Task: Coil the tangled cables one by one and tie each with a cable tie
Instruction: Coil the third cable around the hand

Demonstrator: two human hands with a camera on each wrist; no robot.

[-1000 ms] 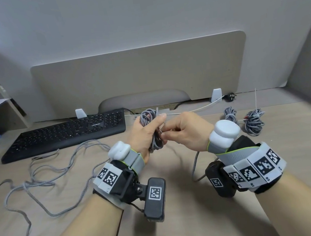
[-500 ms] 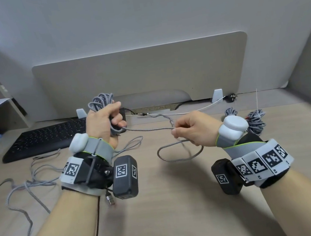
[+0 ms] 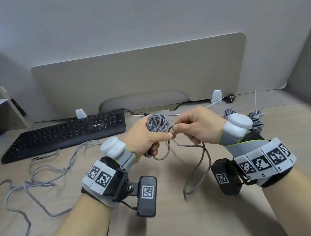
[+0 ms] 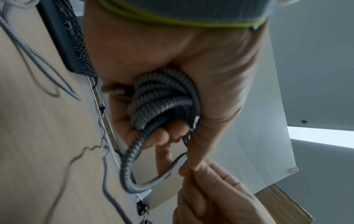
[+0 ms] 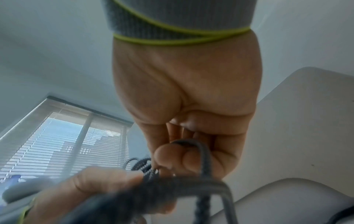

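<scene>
My left hand (image 3: 149, 138) grips a coil of grey braided cable (image 3: 157, 124) above the desk's middle; in the left wrist view the coil (image 4: 162, 98) fills the palm. My right hand (image 3: 192, 128) pinches the same cable's loose strand (image 3: 174, 129) right beside the left thumb. The free tail (image 3: 201, 163) hangs in a loop down to the desk between my wrists. In the right wrist view the strand (image 5: 203, 157) runs over the curled fingers.
A loose tangled grey cable (image 3: 26, 184) sprawls over the desk's left side. A black keyboard (image 3: 67, 133) lies behind it. Two coiled cables (image 3: 256, 119) and a thin white cable tie (image 3: 256, 101) sit at the right, behind my right wrist. A divider panel (image 3: 140, 76) stands at the back.
My left hand has swung back from the left to the middle with the coil, meeting the right hand. The stretched strand between them is now a hanging loop.
</scene>
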